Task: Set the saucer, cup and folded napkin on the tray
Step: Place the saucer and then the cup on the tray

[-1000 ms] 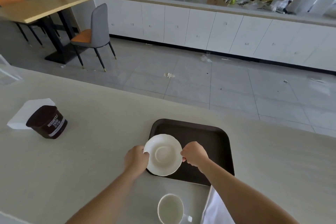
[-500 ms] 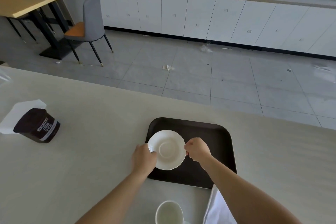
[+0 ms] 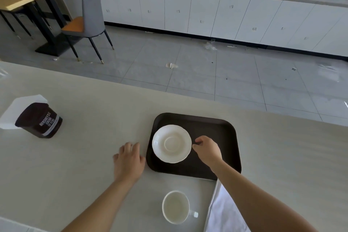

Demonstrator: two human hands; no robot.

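Observation:
A white saucer (image 3: 171, 143) lies on the left half of the dark brown tray (image 3: 222, 134). My right hand (image 3: 208, 150) is at the saucer's right rim, fingertips pinching or touching its edge. My left hand (image 3: 129, 161) rests flat on the counter just left of the tray, fingers spread, holding nothing. A white cup (image 3: 176, 207) stands upright on the counter in front of the tray. A white napkin (image 3: 224, 211) lies at the tray's near right corner, partly hidden under my right forearm.
A dark cocoa tub (image 3: 40, 119) stands at the far left of the pale counter (image 3: 90, 137), on a white paper (image 3: 17, 106). Beyond the counter's far edge is tiled floor with a grey chair (image 3: 88, 19) and white cabinets.
The saucer went from held over the tray's left edge to lying on the tray. My left hand let go and moved left onto the counter. My right hand stays at the rim.

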